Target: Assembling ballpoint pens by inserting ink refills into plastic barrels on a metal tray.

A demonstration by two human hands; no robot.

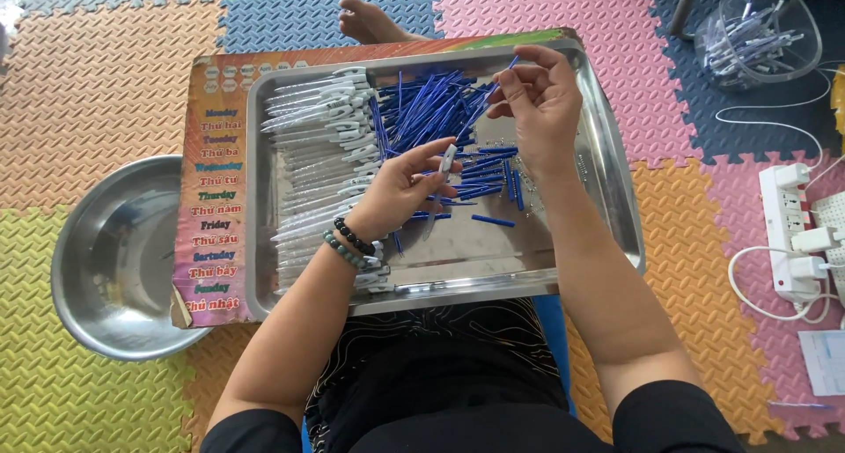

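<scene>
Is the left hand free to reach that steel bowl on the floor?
Probably not yet: the left hand holds a clear pen barrel over the tray. The steel bowl lies beside it, nothing between.

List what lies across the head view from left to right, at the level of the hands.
Steel bowl → colourful board → clear pen barrels → left hand holding a pen barrel → right hand holding a blue refill → tray's right rim → white power strip.
</scene>
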